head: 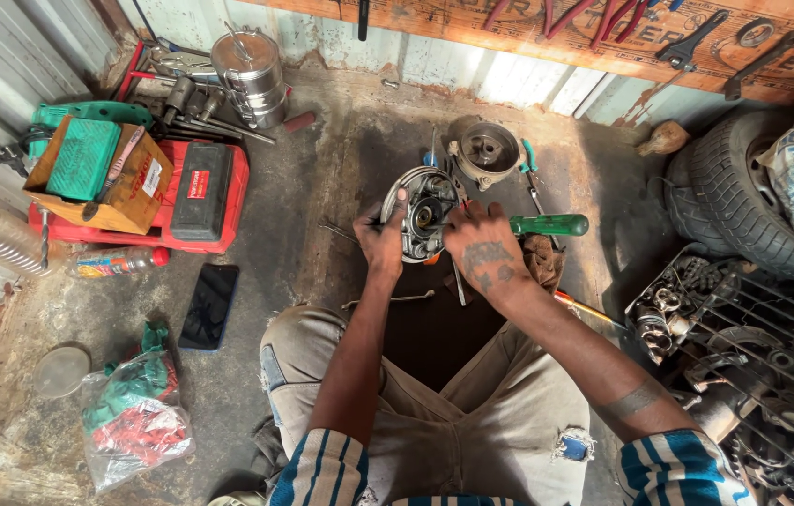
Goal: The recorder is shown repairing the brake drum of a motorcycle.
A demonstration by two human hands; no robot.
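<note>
Both hands work on a round metal engine cover (418, 214) lying mid-floor between the knees: the left hand (380, 239) grips its rim to steady it, while the right hand (483, 251) pinches a part at its centre.

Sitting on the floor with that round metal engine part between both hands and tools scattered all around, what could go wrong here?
The round metal part rests on the gritty floor, so dirt could get inside it. Both hands, left hand and right hand, work bare among its edges, so a slip might nick a finger. The green-handled tool and the thin rod lie close by the knees, easy to kick or kneel on.
</note>
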